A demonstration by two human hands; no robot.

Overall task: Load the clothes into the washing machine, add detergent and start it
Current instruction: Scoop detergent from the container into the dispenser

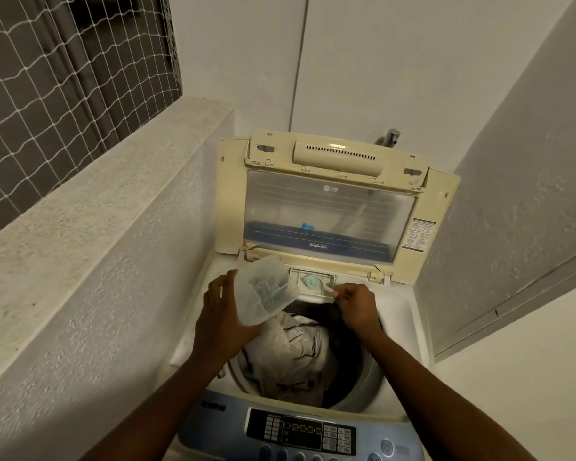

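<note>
A top-loading washing machine stands with its lid raised upright. Pale clothes fill its drum. My left hand holds a translucent detergent container with pale green powder, tilted above the drum's far left. My right hand pinches a small white scoop at the open detergent drawer, where a heap of greenish powder lies.
The blue control panel with buttons runs along the near edge. A rough white parapet wall with netting above it stands on the left. A white wall lies to the right, and a metal tap sticks out behind the lid.
</note>
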